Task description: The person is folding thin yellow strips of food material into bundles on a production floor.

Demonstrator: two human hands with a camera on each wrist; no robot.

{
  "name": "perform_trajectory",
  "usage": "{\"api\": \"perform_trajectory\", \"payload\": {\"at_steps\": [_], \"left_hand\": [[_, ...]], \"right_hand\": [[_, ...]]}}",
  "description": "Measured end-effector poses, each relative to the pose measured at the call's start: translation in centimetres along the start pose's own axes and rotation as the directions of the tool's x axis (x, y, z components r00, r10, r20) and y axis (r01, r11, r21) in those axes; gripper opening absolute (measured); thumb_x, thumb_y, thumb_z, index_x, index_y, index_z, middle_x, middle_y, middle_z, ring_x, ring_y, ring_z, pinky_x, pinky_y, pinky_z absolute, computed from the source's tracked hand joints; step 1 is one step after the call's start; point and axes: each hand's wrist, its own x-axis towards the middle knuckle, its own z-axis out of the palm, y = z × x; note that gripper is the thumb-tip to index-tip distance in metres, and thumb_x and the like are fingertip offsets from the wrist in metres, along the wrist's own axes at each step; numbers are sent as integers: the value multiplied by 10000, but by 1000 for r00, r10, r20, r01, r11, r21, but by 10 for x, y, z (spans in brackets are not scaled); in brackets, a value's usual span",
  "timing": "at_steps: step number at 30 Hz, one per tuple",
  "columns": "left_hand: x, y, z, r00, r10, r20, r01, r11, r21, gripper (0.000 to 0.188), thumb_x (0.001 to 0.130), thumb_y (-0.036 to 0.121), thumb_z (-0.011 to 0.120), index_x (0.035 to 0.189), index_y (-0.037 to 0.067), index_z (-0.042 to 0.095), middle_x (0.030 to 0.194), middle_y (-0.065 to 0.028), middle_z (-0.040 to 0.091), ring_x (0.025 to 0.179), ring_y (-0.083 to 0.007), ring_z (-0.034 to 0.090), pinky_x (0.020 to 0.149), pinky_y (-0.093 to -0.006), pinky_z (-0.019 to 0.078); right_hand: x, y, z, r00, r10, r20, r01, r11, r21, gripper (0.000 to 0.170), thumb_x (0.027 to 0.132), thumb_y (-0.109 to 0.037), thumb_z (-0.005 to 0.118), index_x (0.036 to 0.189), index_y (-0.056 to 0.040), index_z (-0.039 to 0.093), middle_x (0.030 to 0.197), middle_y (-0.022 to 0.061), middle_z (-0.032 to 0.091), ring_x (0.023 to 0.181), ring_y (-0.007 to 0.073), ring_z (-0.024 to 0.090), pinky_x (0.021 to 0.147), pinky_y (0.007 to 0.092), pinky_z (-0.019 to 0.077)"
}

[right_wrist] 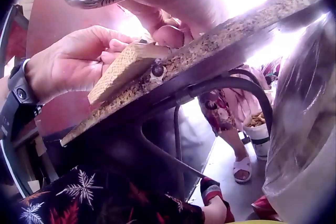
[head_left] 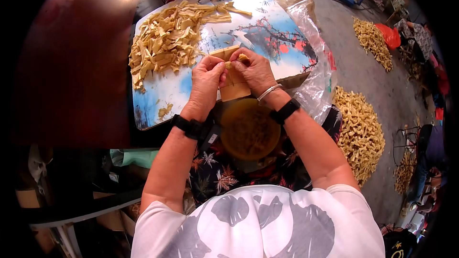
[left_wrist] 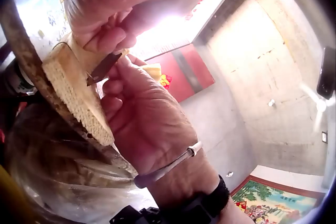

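Two bare hands meet at the near edge of the table (head_left: 189, 83), the left hand (head_left: 205, 79) and the right hand (head_left: 257, 74) each pinching a small yellow strip (head_left: 228, 65) between thumb and fingers, just above the wooden block (head_left: 236, 92). Judging by the loose pile (head_left: 165, 40) on the tabletop, it should be very light, bendy yet a little stiff, and apt to split or tear if yanked, though I cannot tell whether it is slippery. It is probably best held by its ends with the fingertips, pressing gently.
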Motion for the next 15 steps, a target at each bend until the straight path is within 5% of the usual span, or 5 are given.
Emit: {"api": "perform_trajectory", "payload": {"at_steps": [4, 7, 10, 13, 15], "left_hand": [[2, -8, -3, 1000, -3, -2, 3, 999, 51, 25, 937, 64, 618, 939, 40, 610, 746, -19, 600, 564, -64, 498, 498, -206, 394], [1, -7, -9, 1000, 18, -24, -16, 998, 63, 19, 937, 61, 614, 944, 43, 615, 739, -19, 597, 547, -68, 494, 477, -208, 383], [2, 6, -25, 995, 41, -85, -39, 999, 28, 18, 946, 59, 601, 951, 50, 615, 724, -20, 587, 510, -76, 482, 440, -220, 377], [22, 44, -61, 922, 242, -303, -273, 960, -66, 315, 965, 41, 569, 1268, -25, 513, 1023, -87, 625, 865, -154, 612, 819, -285, 527], [24, 45, -79, 887, 318, -335, -302, 948, 100, 455, 960, 20, 561, 1390, -21, 418, 1107, -92, 611, 936, -162, 618, 852, -296, 522]], "right_hand": [[1, 11, 4, 984, -175, -29, 158, 938, -308, 140, 840, -173, 693, 893, -54, 643, 833, 152, 680, 754, 299, 676, 702, 379, 536], [3, 9, 3, 979, -205, -10, 190, 924, -332, 172, 837, -169, 689, 933, -44, 620, 845, 176, 676, 786, 345, 674, 709, 412, 533], [-9, -3, -13, 998, -13, 55, 21, 990, -141, 168, 904, -139, 651, 1050, -66, 610, 788, 44, 641, 676, 136, 599, 625, 311, 507], [-22, 4, -34, 921, 212, 328, -302, 919, 255, 198, 944, -122, 612, 1128, -58, 581, 825, 14, 620, 657, 97, 567, 608, 256, 490], [-38, -5, -40, 880, 264, 395, -437, 774, 458, 177, 966, -126, 589, 1128, -55, 582, 838, -8, 605, 656, 69, 540, 603, 217, 472]]}}
